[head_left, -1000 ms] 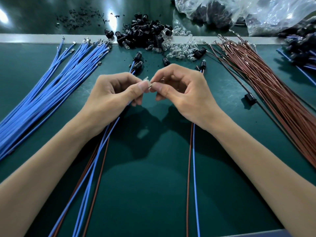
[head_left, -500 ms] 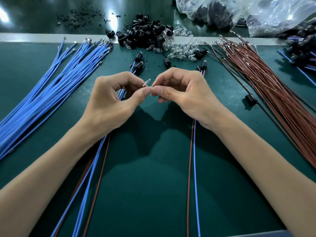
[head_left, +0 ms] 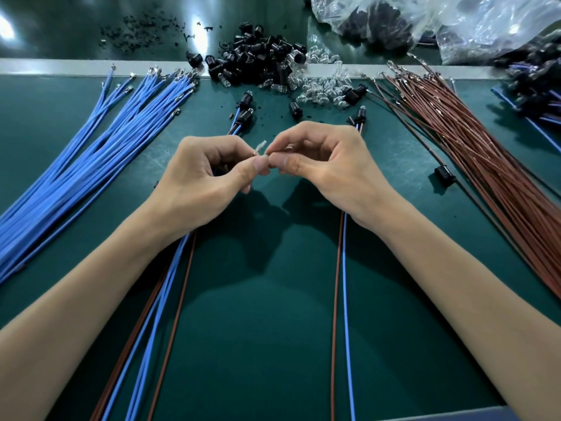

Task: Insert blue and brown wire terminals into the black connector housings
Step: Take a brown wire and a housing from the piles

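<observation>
My left hand (head_left: 206, 177) and my right hand (head_left: 328, 168) meet over the middle of the green mat (head_left: 273, 329). Both pinch a small clear bulb-like part (head_left: 260, 147) that pokes up between the fingertips. A bundle of blue wires (head_left: 100, 141) fans out at the left. Brown wires (head_left: 485, 153) lie in a bundle at the right. Black connector housings (head_left: 258, 65) are heaped at the back centre. Finished blue-and-brown pairs with black housings (head_left: 244, 112) run under my left hand, and another such pair (head_left: 341, 299) runs under my right hand.
Clear glass bulbs (head_left: 321, 86) are scattered beside the black heap. One loose black housing (head_left: 443, 175) lies by the brown bundle. Plastic bags (head_left: 425, 22) of parts sit at the back right. More wired housings (head_left: 534, 95) pile at the far right edge.
Both hands stay together in the same spot. The clear part now sticks up more plainly above my left thumb, and my fingers have shifted slightly around it.
</observation>
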Tool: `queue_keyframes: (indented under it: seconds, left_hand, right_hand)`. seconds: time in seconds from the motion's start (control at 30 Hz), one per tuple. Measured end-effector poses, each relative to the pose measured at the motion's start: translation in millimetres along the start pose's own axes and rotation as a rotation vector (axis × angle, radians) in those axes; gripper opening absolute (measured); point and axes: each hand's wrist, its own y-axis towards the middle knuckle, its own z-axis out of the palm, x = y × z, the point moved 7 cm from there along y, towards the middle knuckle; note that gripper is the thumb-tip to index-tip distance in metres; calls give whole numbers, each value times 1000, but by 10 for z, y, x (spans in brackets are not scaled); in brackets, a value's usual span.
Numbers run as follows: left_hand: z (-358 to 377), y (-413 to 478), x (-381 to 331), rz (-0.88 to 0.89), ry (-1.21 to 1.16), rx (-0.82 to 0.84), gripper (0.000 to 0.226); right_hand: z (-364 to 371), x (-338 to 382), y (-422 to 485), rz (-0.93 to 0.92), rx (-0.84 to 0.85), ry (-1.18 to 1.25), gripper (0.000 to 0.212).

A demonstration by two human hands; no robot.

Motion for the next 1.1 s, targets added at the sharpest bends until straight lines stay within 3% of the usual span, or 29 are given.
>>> queue_keyframes:
  seconds: [0.23, 0.4, 0.73, 1.1]
  left_hand:
    - [25, -1, 10, -14, -5, 26, 16]
    - [13, -1, -4, -15, -30, 30, 16]
    - [15, -3, -4, -24, -36, 58, 20]
    - [0, 5, 39, -10, -41, 62, 16]
  right_hand:
    - [-57, 34, 5, -10, -89, 121, 13]
    - [14, 12, -2, 27, 2, 115, 22]
    - [-26, 45, -1, -8, -39, 144, 16]
    - [-33, 68, -1, -8, -3, 112, 26]
